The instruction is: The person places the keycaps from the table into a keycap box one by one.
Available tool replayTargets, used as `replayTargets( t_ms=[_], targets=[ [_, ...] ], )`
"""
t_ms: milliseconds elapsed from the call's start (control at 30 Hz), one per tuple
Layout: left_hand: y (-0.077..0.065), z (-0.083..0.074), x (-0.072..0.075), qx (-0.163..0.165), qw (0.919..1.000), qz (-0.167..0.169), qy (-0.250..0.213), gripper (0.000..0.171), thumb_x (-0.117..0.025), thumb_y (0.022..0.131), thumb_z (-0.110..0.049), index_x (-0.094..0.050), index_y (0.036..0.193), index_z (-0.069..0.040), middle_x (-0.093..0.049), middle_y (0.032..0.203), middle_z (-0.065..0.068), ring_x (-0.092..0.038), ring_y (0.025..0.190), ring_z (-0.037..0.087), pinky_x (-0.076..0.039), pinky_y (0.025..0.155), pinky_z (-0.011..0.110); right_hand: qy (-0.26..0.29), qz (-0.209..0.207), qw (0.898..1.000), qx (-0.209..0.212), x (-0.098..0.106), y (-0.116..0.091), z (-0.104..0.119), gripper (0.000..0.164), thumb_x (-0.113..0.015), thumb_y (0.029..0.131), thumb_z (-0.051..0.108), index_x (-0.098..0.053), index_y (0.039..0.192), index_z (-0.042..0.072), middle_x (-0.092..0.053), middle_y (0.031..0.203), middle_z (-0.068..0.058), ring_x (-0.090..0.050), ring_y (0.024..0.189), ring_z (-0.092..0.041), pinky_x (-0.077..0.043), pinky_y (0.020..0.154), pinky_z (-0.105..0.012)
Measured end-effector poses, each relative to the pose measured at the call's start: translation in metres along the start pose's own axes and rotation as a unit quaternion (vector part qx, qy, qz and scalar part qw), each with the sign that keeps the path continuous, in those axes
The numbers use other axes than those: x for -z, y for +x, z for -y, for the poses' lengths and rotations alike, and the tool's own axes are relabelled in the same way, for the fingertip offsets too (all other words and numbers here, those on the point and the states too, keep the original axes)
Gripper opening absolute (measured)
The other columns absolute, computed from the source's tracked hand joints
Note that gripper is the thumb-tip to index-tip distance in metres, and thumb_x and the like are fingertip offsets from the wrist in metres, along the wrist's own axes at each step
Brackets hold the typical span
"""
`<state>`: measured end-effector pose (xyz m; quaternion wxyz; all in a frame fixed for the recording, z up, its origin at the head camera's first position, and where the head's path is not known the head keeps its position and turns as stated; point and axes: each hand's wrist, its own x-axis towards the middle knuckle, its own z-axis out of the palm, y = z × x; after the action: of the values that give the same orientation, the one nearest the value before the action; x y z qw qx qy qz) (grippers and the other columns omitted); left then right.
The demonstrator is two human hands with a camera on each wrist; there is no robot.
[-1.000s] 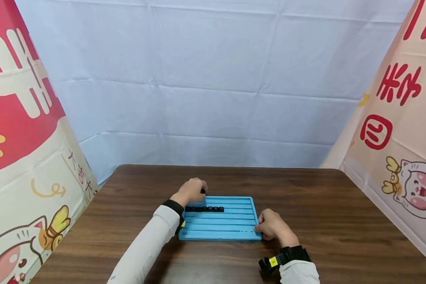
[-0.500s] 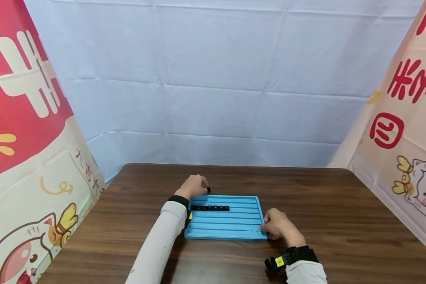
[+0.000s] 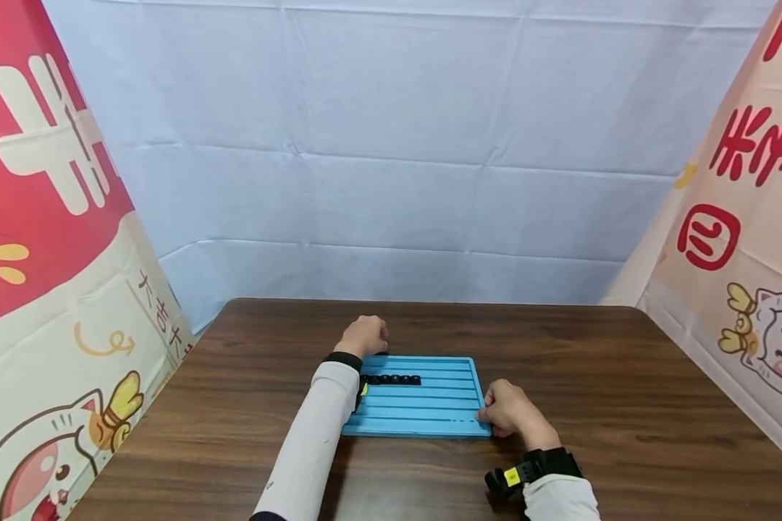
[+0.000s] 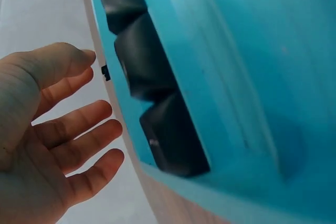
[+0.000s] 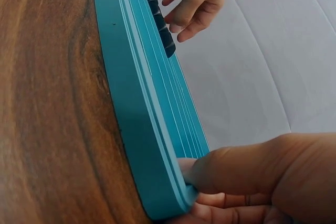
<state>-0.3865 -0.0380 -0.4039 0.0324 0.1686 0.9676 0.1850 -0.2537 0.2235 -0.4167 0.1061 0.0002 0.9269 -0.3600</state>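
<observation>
A light blue grooved tray (image 3: 417,414) lies on the table, with a row of black keycaps (image 3: 394,380) in one of its rear grooves. My left hand (image 3: 365,336) is just past the tray's back edge. In the left wrist view its fingers are loosely bent and apart, holding nothing. Beyond the thumb tip, a small black piece (image 4: 105,73) shows at the tray's far side; it looks like another keycap, mostly hidden in the head view. My right hand (image 3: 508,409) pinches the tray's right edge near the front corner, thumb on the inside in the right wrist view.
The brown wooden table (image 3: 625,405) extends on all sides of the tray. A pale cloth (image 3: 391,159) hangs behind it, and printed banners (image 3: 710,289) stand at both sides. Black camera straps (image 3: 547,467) circle the wrists.
My left hand, which held a black keycap over the tray's back, has moved back and slightly right past the rear edge and let go. The right hand keeps its hold on the tray.
</observation>
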Motion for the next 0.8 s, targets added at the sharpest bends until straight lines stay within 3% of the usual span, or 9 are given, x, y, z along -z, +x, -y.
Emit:
replayTargets(
  t_ms=[800],
  targets=[
    [0.008, -0.014, -0.004, 0.014, 0.9996, 0.023, -0.004, 0.01, -0.069, 0.083, -0.007, -0.07, 0.093, -0.007, -0.063, 0.093, 0.006, -0.057, 0.08, 0.02, -0.051, 0.067, 0.034, 0.008, -0.003, 1.0, 0.001, 0.0, -0.002, 0.001, 0.026, -0.065, 0.081, -0.003, -0.044, 0.067, 0.003, -0.046, 0.062, -0.01, -0.052, 0.05, -0.019, -0.049, 0.046, -0.03]
  ],
)
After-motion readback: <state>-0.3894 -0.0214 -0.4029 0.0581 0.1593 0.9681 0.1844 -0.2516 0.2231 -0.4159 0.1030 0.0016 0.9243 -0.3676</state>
